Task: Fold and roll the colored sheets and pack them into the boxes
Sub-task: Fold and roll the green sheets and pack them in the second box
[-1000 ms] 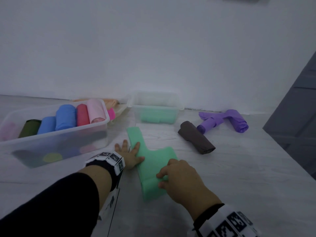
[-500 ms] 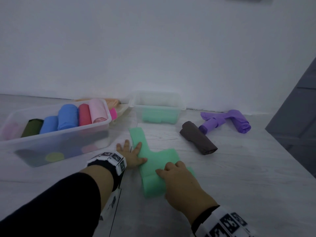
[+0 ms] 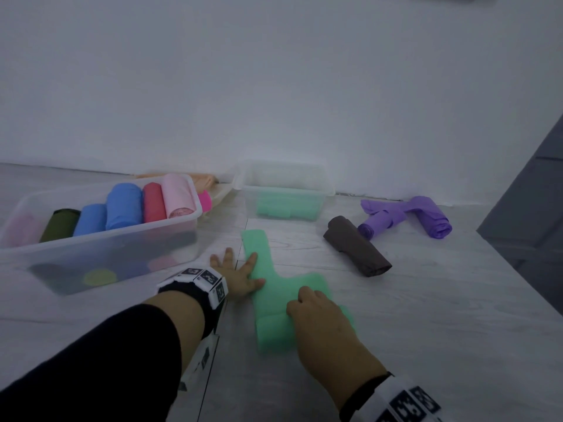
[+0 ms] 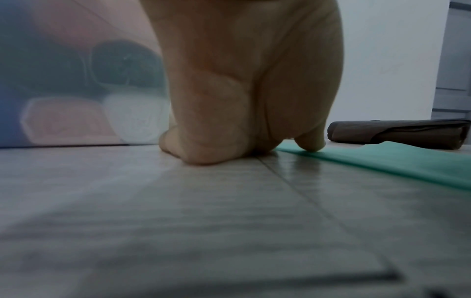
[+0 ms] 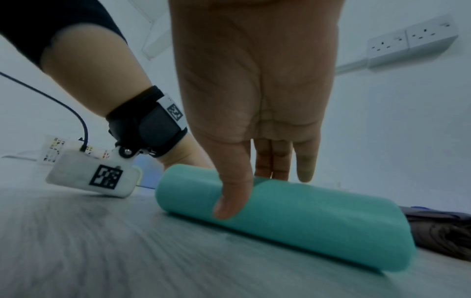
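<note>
A mint green sheet (image 3: 271, 281) lies on the floor as a long folded strip, with its near end rolled up. My right hand (image 3: 320, 318) holds that roll (image 5: 305, 217), thumb on its near side and fingers over the top. My left hand (image 3: 236, 271) lies flat with spread fingers, thumb and forefinger pressing the strip's left edge (image 4: 382, 159). A large clear box (image 3: 100, 239) at the left holds several coloured rolls. A small clear box (image 3: 283, 184) at the back holds a green roll (image 3: 283, 207).
A brown roll (image 3: 356, 246) lies right of the strip, and loose purple rolls (image 3: 405, 216) lie beyond it. The white wall runs close behind the boxes. A dark grey panel (image 3: 533, 208) stands at the right. Peach and pink pieces (image 3: 207, 184) lie behind the large box.
My right hand has crept slightly forward on the near end of the green sheet, and the roll now shows to the right of the hand. The left hand has stayed in place.
</note>
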The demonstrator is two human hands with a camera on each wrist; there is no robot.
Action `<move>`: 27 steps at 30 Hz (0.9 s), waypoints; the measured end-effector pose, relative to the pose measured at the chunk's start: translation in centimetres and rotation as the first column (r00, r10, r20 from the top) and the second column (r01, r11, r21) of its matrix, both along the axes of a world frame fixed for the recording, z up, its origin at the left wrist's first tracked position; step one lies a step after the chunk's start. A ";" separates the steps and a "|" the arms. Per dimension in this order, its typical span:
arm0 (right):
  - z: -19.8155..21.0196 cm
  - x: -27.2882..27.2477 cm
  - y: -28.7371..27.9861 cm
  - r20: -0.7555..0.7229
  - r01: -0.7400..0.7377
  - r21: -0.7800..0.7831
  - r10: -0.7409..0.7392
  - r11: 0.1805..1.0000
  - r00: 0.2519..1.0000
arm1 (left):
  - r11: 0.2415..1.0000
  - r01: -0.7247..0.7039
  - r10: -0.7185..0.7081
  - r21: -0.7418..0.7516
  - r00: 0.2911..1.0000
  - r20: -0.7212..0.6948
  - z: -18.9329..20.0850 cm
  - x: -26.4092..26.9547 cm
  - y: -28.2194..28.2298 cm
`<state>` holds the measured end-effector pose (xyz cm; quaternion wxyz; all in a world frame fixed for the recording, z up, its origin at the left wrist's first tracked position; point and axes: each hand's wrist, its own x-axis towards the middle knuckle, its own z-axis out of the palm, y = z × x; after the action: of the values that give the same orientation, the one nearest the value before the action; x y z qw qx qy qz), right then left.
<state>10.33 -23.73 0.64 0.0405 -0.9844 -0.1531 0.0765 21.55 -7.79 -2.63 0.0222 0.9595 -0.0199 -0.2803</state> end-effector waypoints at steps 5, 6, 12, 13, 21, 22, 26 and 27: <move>0.1 0.0 -0.1 -0.001 -0.003 -0.021 0.003 1.000 1.000 | 1.000 -0.003 0.002 0.005 1.000 0.013 0.2 -0.3 -0.2; 0.1 0.0 -0.1 0.005 -0.002 -0.011 0.002 1.000 1.000 | 1.000 -0.001 0.001 0.007 1.000 0.016 0.2 -0.3 -0.2; 0.3 -0.2 0.1 0.038 0.035 0.048 -0.037 0.998 0.999 | 1.000 0.001 -0.001 0.002 1.000 0.008 0.3 -0.4 -0.1; 0.4 -0.3 0.0 0.033 0.037 0.047 -0.038 0.998 0.999 | 1.000 0.004 -0.004 0.005 1.000 0.008 0.3 -0.4 -0.1; 0.0 0.4 -0.4 -0.020 0.047 0.045 -0.046 0.998 0.999 | 1.000 -0.011 0.011 -0.021 1.000 -0.015 1.1 -0.7 -0.4; -0.1 0.6 -0.4 -0.024 0.051 0.045 -0.050 0.998 0.998 | 0.999 -0.019 0.019 -0.029 1.000 -0.018 1.2 -0.9 -0.4; -0.2 1.2 -0.7 -0.069 0.060 0.069 -0.055 0.996 0.996 | 1.000 -0.014 0.014 -0.026 1.000 -0.004 1.6 -1.2 -0.5; -0.2 1.2 -0.7 -0.076 0.061 0.076 -0.055 0.995 0.996 | 1.000 -0.009 0.009 -0.025 1.000 0.004 1.6 -1.2 -0.5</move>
<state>11.57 -24.48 0.40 0.0867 -0.9826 -0.1259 0.1057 20.34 -8.33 -1.02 0.0352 0.9597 -0.0191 -0.2781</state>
